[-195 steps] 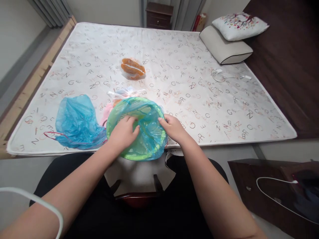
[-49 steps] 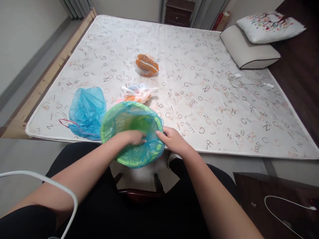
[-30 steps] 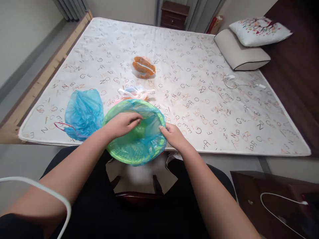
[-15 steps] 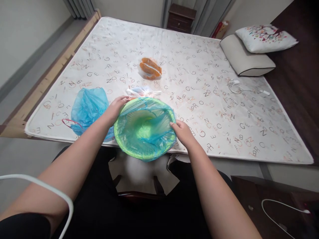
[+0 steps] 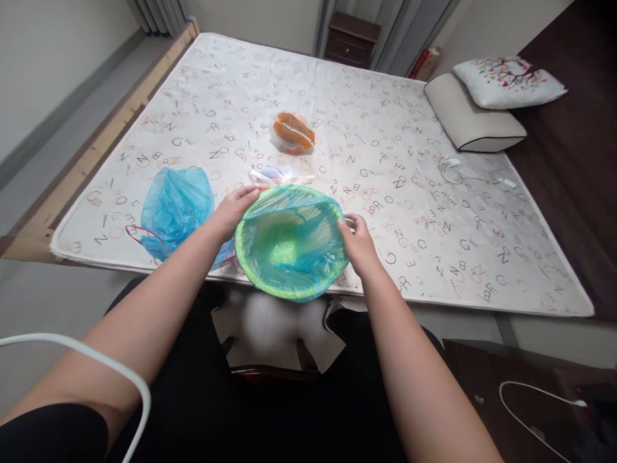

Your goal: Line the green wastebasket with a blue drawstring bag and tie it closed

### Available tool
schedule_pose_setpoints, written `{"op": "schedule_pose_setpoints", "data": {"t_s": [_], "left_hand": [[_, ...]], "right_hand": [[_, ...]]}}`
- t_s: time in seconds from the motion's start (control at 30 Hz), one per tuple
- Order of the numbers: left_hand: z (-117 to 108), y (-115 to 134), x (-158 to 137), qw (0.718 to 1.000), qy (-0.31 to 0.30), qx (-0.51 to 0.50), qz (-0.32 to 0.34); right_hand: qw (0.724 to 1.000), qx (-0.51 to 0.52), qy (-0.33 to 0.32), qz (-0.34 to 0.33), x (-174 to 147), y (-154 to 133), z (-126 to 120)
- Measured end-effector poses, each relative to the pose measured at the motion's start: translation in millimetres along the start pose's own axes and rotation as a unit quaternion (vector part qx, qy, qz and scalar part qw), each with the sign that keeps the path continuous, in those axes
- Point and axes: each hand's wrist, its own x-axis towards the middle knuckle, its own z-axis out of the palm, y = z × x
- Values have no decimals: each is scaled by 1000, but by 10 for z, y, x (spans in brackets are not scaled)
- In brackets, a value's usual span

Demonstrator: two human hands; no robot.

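Between my hands is a green trash can (image 5: 285,247), its mouth tilted toward me. A thin blue plastic bag (image 5: 313,273) lines it and folds over the rim. My left hand (image 5: 235,209) is closed on the rim's upper left side. On the right side, my right hand (image 5: 358,244) grips the rim with the thumb on top and the fingers outside. Left of the can, a crumpled blue plastic bag (image 5: 177,206) with a red drawstring lies on the mattress. Just behind the can rests a clear and white plastic package (image 5: 279,175), partly hidden by the rim.
On the letter-printed mattress (image 5: 414,193), an orange-and-white wrapped item (image 5: 294,134) lies farther back. A white cable (image 5: 456,170) and two pillows (image 5: 475,116) are on the right. A fluffy white animal or object (image 5: 270,325) is below the mattress edge, between my legs.
The lined trash can has shifted slightly right and up in view, and its mouth has turned a little. My right fingers now show spread along the outside of the rim.
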Motion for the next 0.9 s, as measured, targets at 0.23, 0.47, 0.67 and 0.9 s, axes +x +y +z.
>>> {"op": "schedule_pose_setpoints", "data": {"t_s": [0.23, 0.47, 0.67, 0.9], "left_hand": [[108, -78, 53, 997, 61, -40, 8], [134, -167, 126, 990, 88, -112, -5], [143, -144, 145, 985, 115, -125, -1], [112, -132, 203, 982, 145, -120, -5]], "right_hand": [[998, -52, 13, -30, 129, -109, 168], [1000, 11, -8, -23, 311, -92, 222], [999, 3, 8, -41, 461, -72, 248], [997, 73, -20, 0, 640, -125, 285]]}}
